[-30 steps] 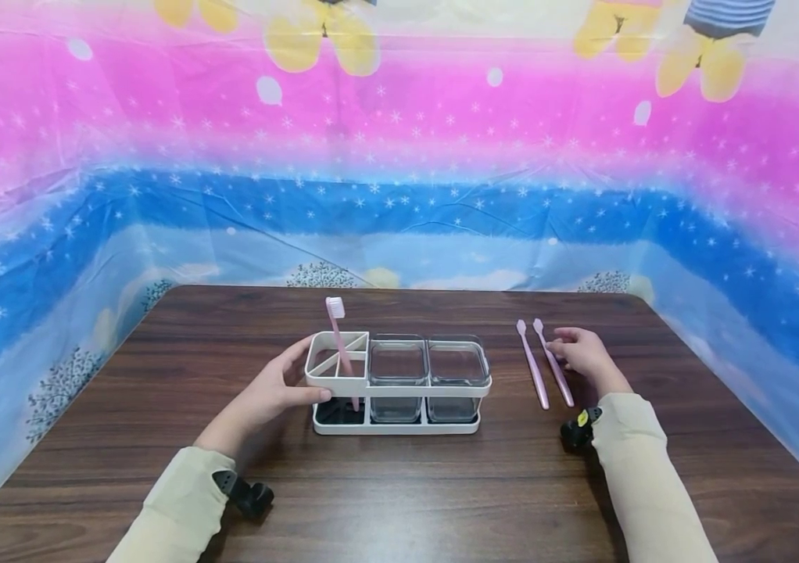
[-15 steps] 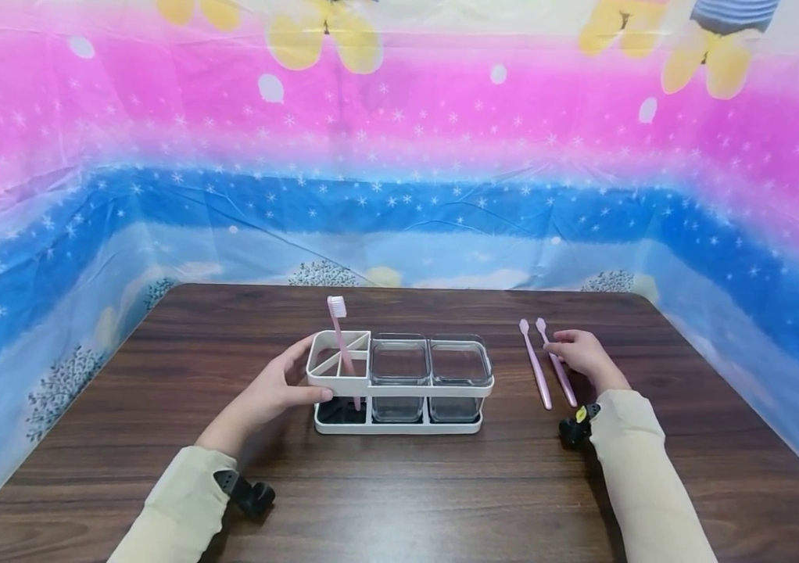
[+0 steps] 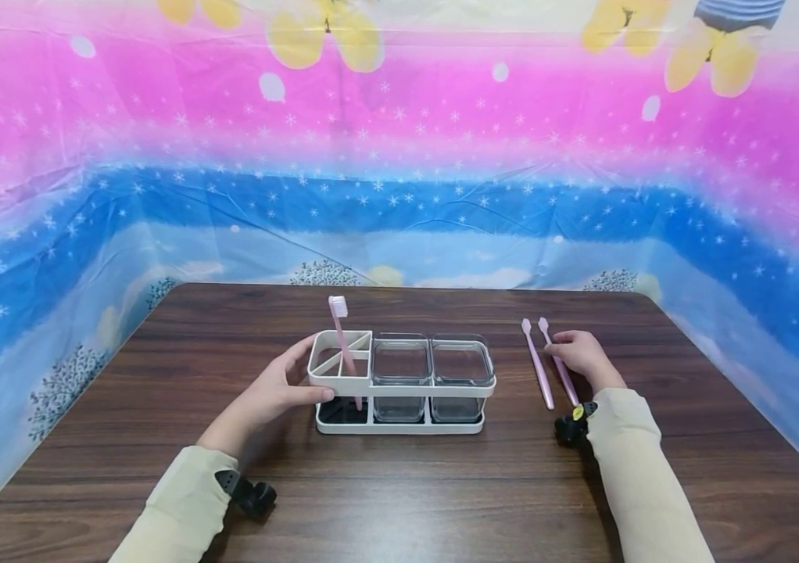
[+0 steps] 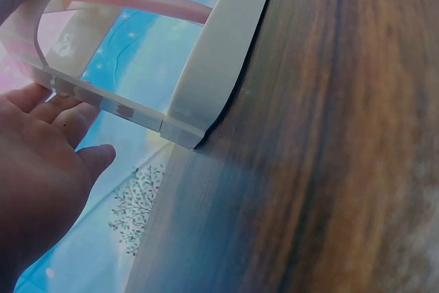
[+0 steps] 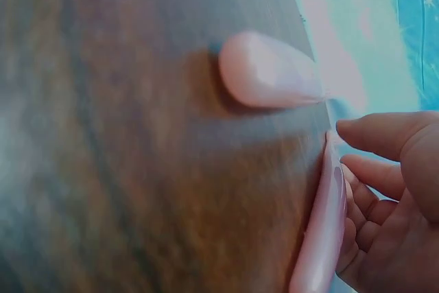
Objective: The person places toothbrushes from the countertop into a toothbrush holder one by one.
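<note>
A white toothbrush holder [image 3: 399, 389] stands on the table, with one pink toothbrush [image 3: 345, 336] upright but leaning in its left divided section. My left hand [image 3: 269, 399] grips the holder's left end, thumb at the front and fingers around the back; the left wrist view shows those fingers along the frame. To the right lie two more pink toothbrushes. With thumb and forefinger, my right hand [image 3: 585, 358] pinches the right-hand toothbrush [image 5: 322, 231] near its neck. The left-hand toothbrush [image 3: 539, 367] lies free beside it, its rounded handle end close in the right wrist view.
Two clear square cups [image 3: 401, 363] sit side by side in the holder's middle and right sections. Beneath everything is a dark wood table [image 3: 399, 500]. A patterned pink and blue cloth [image 3: 399, 203] hangs around its back and sides.
Thumb and fingers of my right hand have closed in on the right-hand toothbrush, which stays nearly in place. My left hand and the holder have not moved; the view has drifted slightly.
</note>
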Tool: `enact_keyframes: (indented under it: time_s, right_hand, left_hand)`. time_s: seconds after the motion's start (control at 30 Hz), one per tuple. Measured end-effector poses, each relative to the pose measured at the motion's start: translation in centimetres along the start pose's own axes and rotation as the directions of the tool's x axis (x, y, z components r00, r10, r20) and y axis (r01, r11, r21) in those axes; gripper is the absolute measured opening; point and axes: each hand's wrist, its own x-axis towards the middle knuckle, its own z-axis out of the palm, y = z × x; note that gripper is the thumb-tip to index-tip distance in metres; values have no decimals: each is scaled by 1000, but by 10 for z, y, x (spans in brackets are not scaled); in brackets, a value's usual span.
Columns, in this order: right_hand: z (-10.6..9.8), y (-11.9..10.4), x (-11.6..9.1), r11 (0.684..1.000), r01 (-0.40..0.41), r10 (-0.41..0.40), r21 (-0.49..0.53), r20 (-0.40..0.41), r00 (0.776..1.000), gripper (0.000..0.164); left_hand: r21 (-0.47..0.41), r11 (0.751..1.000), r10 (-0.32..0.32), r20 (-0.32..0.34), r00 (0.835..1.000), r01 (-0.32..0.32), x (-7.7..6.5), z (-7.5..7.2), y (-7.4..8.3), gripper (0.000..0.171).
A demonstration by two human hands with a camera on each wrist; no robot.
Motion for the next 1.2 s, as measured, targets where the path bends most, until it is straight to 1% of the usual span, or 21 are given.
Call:
enact_keyframes:
  time_s: [0.2, 0.37, 0.77, 1.2]
  right_hand:
    - [3, -2, 0, 1000, -25, 24, -13, -19, 1000, 51]
    - [5, -5, -1, 998, -34, 33, -46, -37, 999, 49]
    - [3, -11, -4, 994, -39, 38, -103, -12, 999, 45]
    - [4, -10, -1, 988, -29, 22, -152, -51, 998, 41]
  left_hand:
    - [8, 1000, 9, -5, 1000, -9, 0, 0, 0, 87]
    - [24, 1000, 12, -7, 1000, -11, 0, 0, 0, 86]
    - [25, 999, 21, -5, 1000, -20, 0, 1, 1, 85]
    - [27, 999, 24, -5, 1000, -24, 1, 0, 0, 85]
